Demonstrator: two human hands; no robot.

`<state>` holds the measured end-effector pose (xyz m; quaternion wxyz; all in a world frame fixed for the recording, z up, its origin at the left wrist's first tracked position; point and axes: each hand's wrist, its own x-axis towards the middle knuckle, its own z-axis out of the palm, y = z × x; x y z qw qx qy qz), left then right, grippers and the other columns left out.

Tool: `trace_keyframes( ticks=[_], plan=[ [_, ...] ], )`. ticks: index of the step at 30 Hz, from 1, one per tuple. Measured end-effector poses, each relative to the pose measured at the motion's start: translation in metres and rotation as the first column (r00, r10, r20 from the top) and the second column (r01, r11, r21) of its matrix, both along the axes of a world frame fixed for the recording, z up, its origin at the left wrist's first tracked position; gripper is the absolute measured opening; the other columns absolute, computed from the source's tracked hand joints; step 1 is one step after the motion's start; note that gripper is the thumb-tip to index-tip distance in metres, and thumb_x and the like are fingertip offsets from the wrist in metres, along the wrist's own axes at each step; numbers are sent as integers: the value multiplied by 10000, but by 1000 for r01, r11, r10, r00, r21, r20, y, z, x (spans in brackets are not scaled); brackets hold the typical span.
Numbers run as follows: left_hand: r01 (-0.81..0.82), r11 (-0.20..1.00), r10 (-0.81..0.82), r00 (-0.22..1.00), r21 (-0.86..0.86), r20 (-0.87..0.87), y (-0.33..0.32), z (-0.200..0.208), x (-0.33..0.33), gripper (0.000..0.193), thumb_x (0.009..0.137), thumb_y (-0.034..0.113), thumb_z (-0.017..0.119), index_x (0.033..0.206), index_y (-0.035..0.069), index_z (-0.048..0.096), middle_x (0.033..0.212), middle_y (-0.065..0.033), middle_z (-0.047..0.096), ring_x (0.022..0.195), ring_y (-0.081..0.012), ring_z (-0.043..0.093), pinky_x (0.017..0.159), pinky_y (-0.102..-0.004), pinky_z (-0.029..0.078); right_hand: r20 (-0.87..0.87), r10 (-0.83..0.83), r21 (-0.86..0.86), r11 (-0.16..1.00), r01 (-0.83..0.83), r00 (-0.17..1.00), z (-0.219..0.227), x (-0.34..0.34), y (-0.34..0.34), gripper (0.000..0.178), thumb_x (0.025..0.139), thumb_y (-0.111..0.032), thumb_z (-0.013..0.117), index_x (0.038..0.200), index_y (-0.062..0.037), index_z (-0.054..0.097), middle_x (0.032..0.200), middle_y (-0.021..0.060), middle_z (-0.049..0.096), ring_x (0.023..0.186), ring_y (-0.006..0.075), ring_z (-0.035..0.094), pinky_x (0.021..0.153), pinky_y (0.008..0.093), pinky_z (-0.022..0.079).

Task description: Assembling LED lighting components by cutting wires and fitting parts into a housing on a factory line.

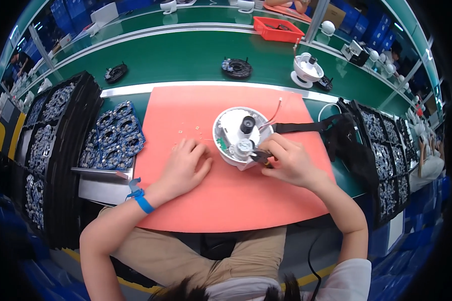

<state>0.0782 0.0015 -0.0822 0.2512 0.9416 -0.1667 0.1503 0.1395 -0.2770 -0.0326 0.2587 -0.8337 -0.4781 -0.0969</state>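
A round white camera housing (227,122) sits on the pink mat (196,205) in front of me. Inside it are a black lens (247,124), a small green circuit board (221,144) and a pale round part (243,146). My right hand (286,159) is closed around small dark pliers (260,157), whose jaws reach the housing's lower right part. Left of the housing, my left hand (187,164) rests on the mat with loosely bent fingers and the thumb apart, holding nothing visible. Several tiny pale pieces (197,128) lie just beyond its fingertips. A blue strap (144,201) circles my left wrist.
Blue circuit boards (116,133) are stacked at the left, beside black trays of parts (55,145). More filled trays (384,155) and a black cloth-like item (344,145) stand right. Beyond, the green belt (181,55) carries black round assemblies (237,67) and a white camera (308,69).
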Motion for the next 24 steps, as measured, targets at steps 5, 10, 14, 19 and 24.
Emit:
trace_keyframes(
  ticks=[5, 10, 14, 19, 24],
  plan=[
    [17, 1000, -18, 999, 25, 42, -1, -1, -1, 205, 851, 179, 654, 951, 27, 559, 988, -154, 512, 974, -335, 515, 828, -438, 432, 83, 97, -13, 995, -96, 992, 11, 23, 7, 453, 620, 53, 781, 1011, -61, 584, 938, 70, 617, 760, 193, 646, 624, 295, 514],
    [5, 994, -10, 999, 105, 43, 1, -1, -4, 197, 852, 192, 632, 960, 50, 548, 991, -143, 512, 978, -329, 516, 814, -451, 438, 79, 22, 218, 975, -38, 997, 25, 82, 70, 345, 692, 18, 745, 981, -21, 561, 812, 75, 540, 648, 175, 539, 584, 291, 442],
    [2, 996, -14, 992, 91, 128, 1, -9, -4, 208, 857, 214, 617, 973, 56, 546, 985, -141, 513, 956, -328, 522, 802, -459, 445, 55, -110, 292, 952, 89, 992, 19, 145, 131, 294, 730, -109, 731, 946, 14, 574, 874, 172, 618, 801, 352, 621, 705, 396, 494],
    [21, 997, -32, 987, 69, 158, -5, -13, 0, 237, 841, 206, 612, 1003, 44, 549, 1007, -160, 511, 964, -341, 519, 821, -462, 453, 119, -283, 153, 952, 264, 952, -9, 224, 169, 274, 731, -125, 700, 942, 7, 583, 967, 208, 651, 928, 399, 634, 784, 464, 506],
    [30, 996, -45, 979, 79, 199, -8, -18, 1, 257, 827, 200, 619, 1015, 40, 548, 1021, -165, 511, 985, -338, 508, 820, -455, 451, 142, -435, 326, 869, 373, 889, -17, 229, 167, 387, 727, -154, 688, 1048, 19, 560, 1140, 176, 512, 1040, 359, 579, 866, 413, 499]
  ],
)
